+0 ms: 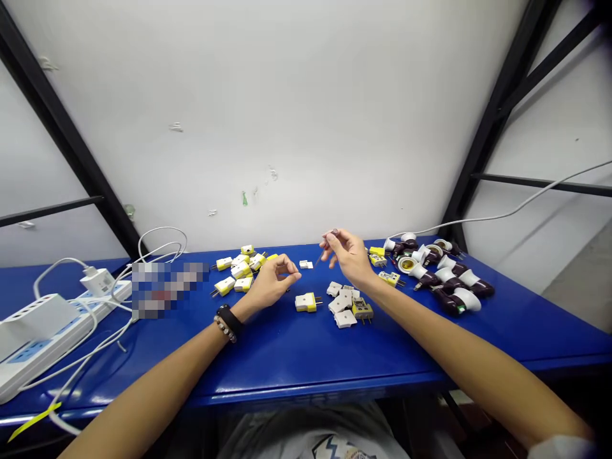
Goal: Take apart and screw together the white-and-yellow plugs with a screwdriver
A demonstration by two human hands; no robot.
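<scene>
1. Right hand (348,256) pinches a small screwdriver (325,248) between thumb and fingers, tip angled down. Left hand (270,285) has its fingers narrowed toward the thumb; we can't tell if they hold a tiny part.
2. Yellow-and-white two-pin plug (306,302) sits on the bench between our hands, touched by neither.
3. Risk: the tip is near loose white plug shells (342,305) and an opened plug (362,310); a low swing could scatter them.
4. Risk: any small part could roll on the glossy blue bench (268,363) toward the front edge; we see no lip.
5. Room: open bench in front of the piled plugs (239,271) and dark lamp holders (449,299). Power strip (48,344) and cables crowd the left.
</scene>
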